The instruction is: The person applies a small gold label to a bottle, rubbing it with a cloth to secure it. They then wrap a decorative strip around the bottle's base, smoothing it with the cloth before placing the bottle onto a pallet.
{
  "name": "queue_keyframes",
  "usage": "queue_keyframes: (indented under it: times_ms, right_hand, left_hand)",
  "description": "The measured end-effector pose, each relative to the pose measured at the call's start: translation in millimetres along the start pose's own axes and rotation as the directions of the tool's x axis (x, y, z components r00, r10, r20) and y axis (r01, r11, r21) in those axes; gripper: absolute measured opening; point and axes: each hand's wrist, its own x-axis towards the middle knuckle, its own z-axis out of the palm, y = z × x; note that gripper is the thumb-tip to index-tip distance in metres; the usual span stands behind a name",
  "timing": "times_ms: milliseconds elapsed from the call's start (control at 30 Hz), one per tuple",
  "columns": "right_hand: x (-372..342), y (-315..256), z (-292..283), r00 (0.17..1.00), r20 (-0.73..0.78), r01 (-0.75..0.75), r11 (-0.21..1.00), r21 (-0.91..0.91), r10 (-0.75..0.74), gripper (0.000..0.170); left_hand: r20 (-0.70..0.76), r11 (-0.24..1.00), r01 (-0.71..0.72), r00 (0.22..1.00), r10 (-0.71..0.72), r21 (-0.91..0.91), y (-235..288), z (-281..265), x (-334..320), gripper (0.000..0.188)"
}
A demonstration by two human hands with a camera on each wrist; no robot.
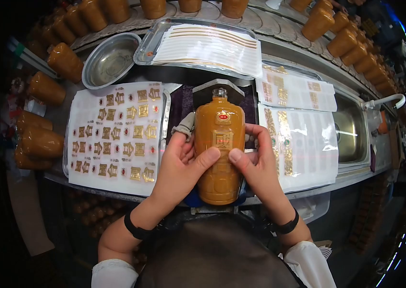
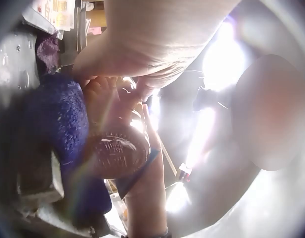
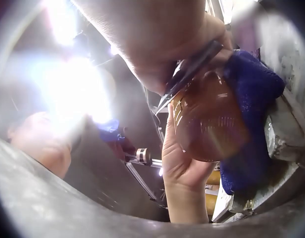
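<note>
An amber-brown bottle lies on its back, neck away from the body, with a red oval label and a gold character on its front. The left hand grips its left side, thumb on the front just below the character; a grey cover wraps one fingertip. From the right, the right hand holds the bottle, thumb pressing near the character's lower edge. The bottle's round base shows in the left wrist view beside blue cloth. Also in the right wrist view are the base and blue cloth.
Left of the bottle is a sheet of gold and red decals; more decal sheets lie at right. Behind stand a metal bowl and a tray of white sheets. A sink is far right; brown bottles surround the bench.
</note>
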Motion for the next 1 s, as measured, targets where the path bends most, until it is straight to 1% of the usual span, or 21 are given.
queue_keyframes:
  times_ms: [67,167,267,367,467,567,667,733,833,900,967,1000]
  right_hand:
    - [-6.1,4.4,-1.4,0.999,0.028,0.035,0.997,-0.067,-0.033,0.071]
    - [-4.4,6.6,-4.6,0.998,0.060,0.020,1.000,-0.014,-0.019,0.076]
    - [-4.5,2.4,-4.7,0.996,0.094,-0.007,0.999,0.043,0.003,0.075]
    - [-4.2,2.0,-7.0,0.993,0.118,-0.006,0.999,0.044,0.001,0.074]
    - [-4.4,4.5,-6.6,0.992,0.119,0.029,0.998,0.050,-0.035,0.072]
    - [-4.2,7.0,-8.9,0.990,0.140,-0.002,0.998,0.062,-0.007,0.073]
    - [-8.0,5.1,-7.8,0.989,0.144,0.039,0.998,0.041,-0.044,0.075]
    - [-7.7,8.3,-7.7,0.989,0.134,0.069,0.998,-0.005,-0.068,0.076]
    - [-7.7,8.3,-10.9,0.987,0.150,0.063,0.997,-0.036,-0.057,0.075]
    - [-6.0,6.0,-12.6,0.987,0.160,0.025,0.999,0.048,-0.033,0.073]
    - [-4.7,4.7,-13.7,0.987,0.158,-0.032,0.974,0.223,-0.003,0.070]
    - [-5.0,5.3,-14.7,0.988,0.156,-0.024,0.983,0.181,-0.005,0.069]
  left_hand:
    - [0.003,0.998,0.010,1.000,-0.010,0.060,2.9,1.9,-8.6,0.077]
    - [0.033,0.997,0.047,0.998,-0.048,0.056,0.8,-2.5,-8.7,0.080]
    - [0.050,0.998,0.055,0.997,-0.056,0.031,1.5,-3.9,-8.1,0.082]
    - [0.050,0.999,0.046,0.998,-0.047,0.016,1.8,-3.6,-7.2,0.083]
    - [0.060,0.998,0.063,0.996,-0.064,0.020,5.6,-3.8,-5.9,0.086]
    - [0.075,0.997,0.076,0.994,-0.078,0.032,5.3,-6.3,-5.4,0.088]
    - [0.081,0.994,0.103,0.991,-0.105,0.028,5.6,-8.0,-5.3,0.089]
    - [0.083,0.996,0.090,0.992,-0.091,0.023,6.0,-7.2,-5.9,0.089]
    - [0.085,0.995,0.097,0.991,-0.099,0.021,5.4,-7.3,-6.1,0.089]
    - [0.074,0.994,0.108,0.991,-0.108,0.003,5.9,-8.5,-5.6,0.090]
    - [0.057,0.992,0.119,0.992,-0.117,-0.032,5.3,-9.4,-4.3,0.090]
    - [0.055,0.993,0.113,0.992,-0.111,-0.028,4.4,-9.8,-3.7,0.090]
